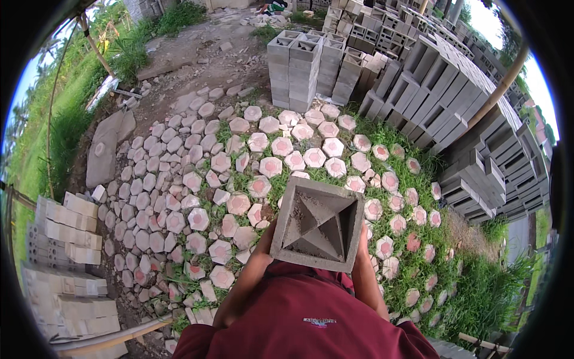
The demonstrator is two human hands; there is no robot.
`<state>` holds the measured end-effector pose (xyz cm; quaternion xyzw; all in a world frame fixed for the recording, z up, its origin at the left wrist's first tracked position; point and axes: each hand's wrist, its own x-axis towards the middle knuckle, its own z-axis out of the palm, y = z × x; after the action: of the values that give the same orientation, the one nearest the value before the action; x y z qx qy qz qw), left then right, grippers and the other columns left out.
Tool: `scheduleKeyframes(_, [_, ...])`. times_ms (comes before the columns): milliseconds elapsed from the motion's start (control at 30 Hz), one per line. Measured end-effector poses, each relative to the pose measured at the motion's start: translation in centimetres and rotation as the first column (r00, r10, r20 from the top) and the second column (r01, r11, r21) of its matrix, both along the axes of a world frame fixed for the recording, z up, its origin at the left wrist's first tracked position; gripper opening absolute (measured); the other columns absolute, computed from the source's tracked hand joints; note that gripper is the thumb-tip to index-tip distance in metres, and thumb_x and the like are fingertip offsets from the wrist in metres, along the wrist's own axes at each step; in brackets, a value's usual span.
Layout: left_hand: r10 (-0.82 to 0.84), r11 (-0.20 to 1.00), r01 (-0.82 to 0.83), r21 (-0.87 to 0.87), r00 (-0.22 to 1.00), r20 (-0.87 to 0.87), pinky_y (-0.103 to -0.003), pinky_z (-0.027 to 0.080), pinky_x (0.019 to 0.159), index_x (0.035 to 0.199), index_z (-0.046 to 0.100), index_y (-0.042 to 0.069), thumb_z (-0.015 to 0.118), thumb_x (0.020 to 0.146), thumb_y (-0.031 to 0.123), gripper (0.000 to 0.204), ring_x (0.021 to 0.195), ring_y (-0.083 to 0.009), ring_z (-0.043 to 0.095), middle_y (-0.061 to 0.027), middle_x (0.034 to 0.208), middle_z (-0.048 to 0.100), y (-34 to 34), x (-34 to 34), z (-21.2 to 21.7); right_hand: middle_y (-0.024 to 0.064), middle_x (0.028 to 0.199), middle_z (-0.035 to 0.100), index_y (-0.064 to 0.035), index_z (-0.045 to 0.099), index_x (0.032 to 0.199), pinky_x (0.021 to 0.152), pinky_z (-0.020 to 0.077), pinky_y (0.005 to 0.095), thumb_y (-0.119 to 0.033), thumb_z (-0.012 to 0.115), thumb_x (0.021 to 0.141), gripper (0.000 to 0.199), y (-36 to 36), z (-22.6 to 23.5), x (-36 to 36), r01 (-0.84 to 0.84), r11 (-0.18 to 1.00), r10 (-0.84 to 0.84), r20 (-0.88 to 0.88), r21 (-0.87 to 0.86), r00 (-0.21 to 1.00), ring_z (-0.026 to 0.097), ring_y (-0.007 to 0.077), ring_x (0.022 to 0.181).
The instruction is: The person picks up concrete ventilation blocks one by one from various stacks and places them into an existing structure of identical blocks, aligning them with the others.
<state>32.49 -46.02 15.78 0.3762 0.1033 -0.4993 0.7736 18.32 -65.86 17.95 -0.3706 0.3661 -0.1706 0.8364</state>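
The largest item noted was the yard paved with pale hexagonal stones with reddish centres (314,157), its joints grown with green grass (478,287), densest along the near right corner. Along the yard's right edge stood long leaning rows of grey hollow concrete blocks (448,78), several courses high, with a slanting brown wooden pole (499,96) crossing in front of them. At the left edge, toward the near corner, lay stacked pale oblong blocks (72,305), some showing rows of round holes. At the far edge, just beside the grey rows, an upright column of grey hollow blocks (293,69) stood on the ground. Near the far left corner a flat, weathered grey slab (101,152) lay at the paving's margin.

The person wore a maroon shirt (299,317), seen at the near edge, with both forearms reaching forward. The item in hand was a square grey concrete block (320,221), held above the yard's near middle and in front of the shirt, slightly rotated, its open face upward; inside, diagonal partitions met in a cross, with loose grit on the surfaces. The bare left hand (265,239) was pressed to the block's left side and the bare right hand (362,248) to its right side, clamping it between them; most fingers were hidden, so their exact placement could not be told
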Motion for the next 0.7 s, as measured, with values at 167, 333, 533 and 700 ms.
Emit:
scheduleKeyframes(167, [0.088,0.996,-0.086,-0.022,0.992,0.09,-0.034,0.049,0.087,0.128,0.052,0.008,0.047,0.095,0.043,0.048,0.101,-0.0204,0.06,-0.0059,0.115,0.06,-0.7,6.5,2.2,0.012,0.115,0.061,-0.0041,0.052,0.126,0.087,0.0494,0.0355,-0.051,0.034,0.096,0.059,-1.7,2.7,9.9,-0.099,0.992,0.097,0.018,0.079,0.995,0.061,0.0246,0.097])
scheduleKeyframes(333, [0.234,0.968,-0.251,0.004,0.908,0.349,-0.034,0.049,0.087,0.128,0.052,0.008,0.048,0.095,0.044,0.049,0.101,-0.0202,0.06,-0.0064,0.114,0.06,-2.5,13.2,3.4,0.0126,0.119,0.059,-0.0041,0.05,0.128,0.091,0.0477,0.0357,-0.052,0.032,0.096,0.06,-4.6,2.2,19.6,-0.232,0.964,0.224,0.078,0.132,0.972,0.059,0.025,0.102])
scheduleKeyframes(533, [0.387,0.887,-0.461,0.018,0.764,0.516,-0.033,0.049,0.086,0.128,0.051,0.008,0.048,0.094,0.045,0.05,0.101,-0.0198,0.06,-0.0072,0.113,0.06,-6.3,21.7,3.3,0.0145,0.128,0.053,-0.0035,0.042,0.136,0.098,0.0435,0.0376,-0.049,0.026,0.099,0.06,-10.9,-3.5,33.1,-0.341,0.94,0.338,0.087,0.017,0.937,0.054,0.0254,0.112])
scheduleKeyframes(700, [0.53,0.848,-0.528,-0.05,0.847,0.051,-0.039,0.048,0.092,0.13,0.047,0.006,0.043,0.095,0.04,0.049,0.106,-0.0268,0.058,-0.0119,0.117,0.058,-4.2,33.0,-7.4,0.0148,0.132,0.049,-0.0023,0.041,0.136,0.099,0.0418,0.0361,-0.047,0.03,0.099,0.06,-10.7,-0.8,46.1,-0.516,0.852,0.511,0.078,0.091,0.856,0.052,0.0254,0.114])
